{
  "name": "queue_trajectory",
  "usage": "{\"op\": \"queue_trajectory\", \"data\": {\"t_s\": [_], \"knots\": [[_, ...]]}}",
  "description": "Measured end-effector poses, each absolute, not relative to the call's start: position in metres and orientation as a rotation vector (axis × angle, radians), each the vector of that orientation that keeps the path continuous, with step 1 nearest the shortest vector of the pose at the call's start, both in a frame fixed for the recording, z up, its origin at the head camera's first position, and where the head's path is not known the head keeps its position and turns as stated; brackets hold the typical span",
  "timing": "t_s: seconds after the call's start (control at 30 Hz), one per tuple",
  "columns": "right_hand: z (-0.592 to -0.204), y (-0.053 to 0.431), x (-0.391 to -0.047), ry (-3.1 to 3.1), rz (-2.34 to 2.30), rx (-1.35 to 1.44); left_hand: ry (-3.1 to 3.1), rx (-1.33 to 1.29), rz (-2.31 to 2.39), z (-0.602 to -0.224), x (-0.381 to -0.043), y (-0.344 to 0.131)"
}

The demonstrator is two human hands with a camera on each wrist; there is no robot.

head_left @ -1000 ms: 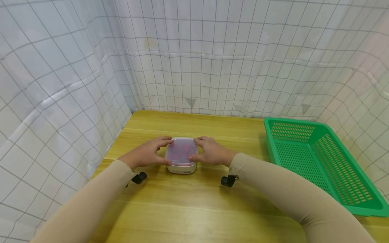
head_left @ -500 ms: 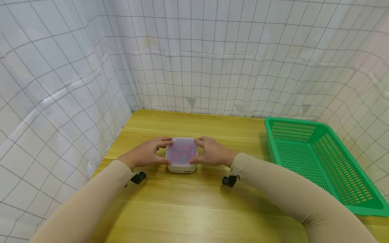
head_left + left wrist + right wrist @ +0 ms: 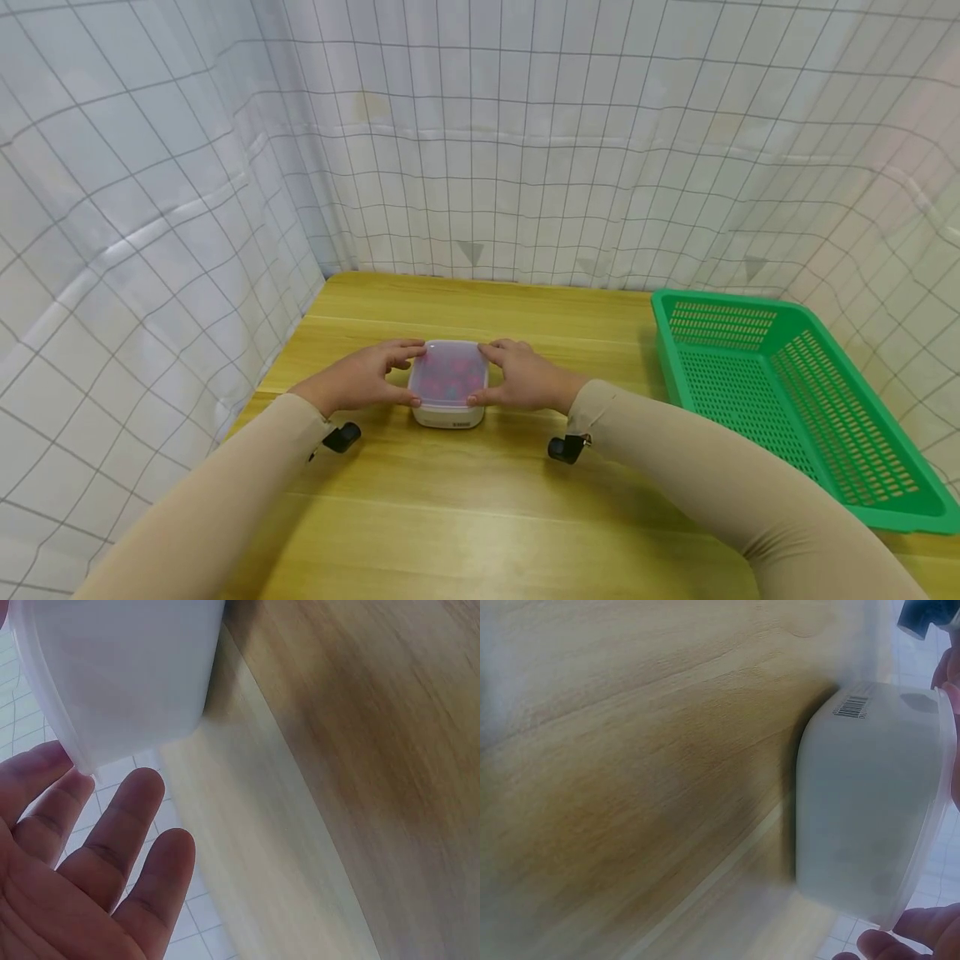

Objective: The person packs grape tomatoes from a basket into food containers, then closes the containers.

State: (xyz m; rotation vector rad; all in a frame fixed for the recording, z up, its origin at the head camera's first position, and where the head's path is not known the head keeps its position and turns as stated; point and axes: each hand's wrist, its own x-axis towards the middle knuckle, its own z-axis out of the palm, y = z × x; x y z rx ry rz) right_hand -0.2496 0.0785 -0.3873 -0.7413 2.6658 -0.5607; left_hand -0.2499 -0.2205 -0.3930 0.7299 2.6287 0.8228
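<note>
A translucent lid (image 3: pixel 450 362) lies on a white, rounded-square food container (image 3: pixel 448 419) in the middle of the table; pink and bluish shapes show through it. My left hand (image 3: pixel 367 377) holds the lid's left side, thumb at the front corner and a finger at the back. On the right side, my right hand (image 3: pixel 528 377) holds it the same way. The left wrist view shows the container wall (image 3: pixel 127 667) and fingertips touching the lid's corner, other fingers free. In the right wrist view, the container (image 3: pixel 862 787) rests flat on the wood, and fingers touch the lid's rim (image 3: pixel 943 772).
A green slotted plastic basket (image 3: pixel 757 404) stands at the right of the wooden table (image 3: pixel 442 517). White grid-patterned curtains (image 3: pixel 525 192) enclose the back and sides. Black wrist cameras (image 3: pixel 566 448) hang beneath the sleeves.
The lid has come down slightly; the reddish line seen along its front edge one second ago is gone, and it sits closer on the container. Both hands stay almost in place.
</note>
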Motion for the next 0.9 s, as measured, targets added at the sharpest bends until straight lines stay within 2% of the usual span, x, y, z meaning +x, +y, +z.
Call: {"op": "queue_trajectory", "data": {"t_s": [0.9], "knots": [[-0.3891,0.0776,-0.2507,2.648,-0.554,-0.733,2.591,0.717,0.852,-0.3952,-0.2527,-0.2222]]}}
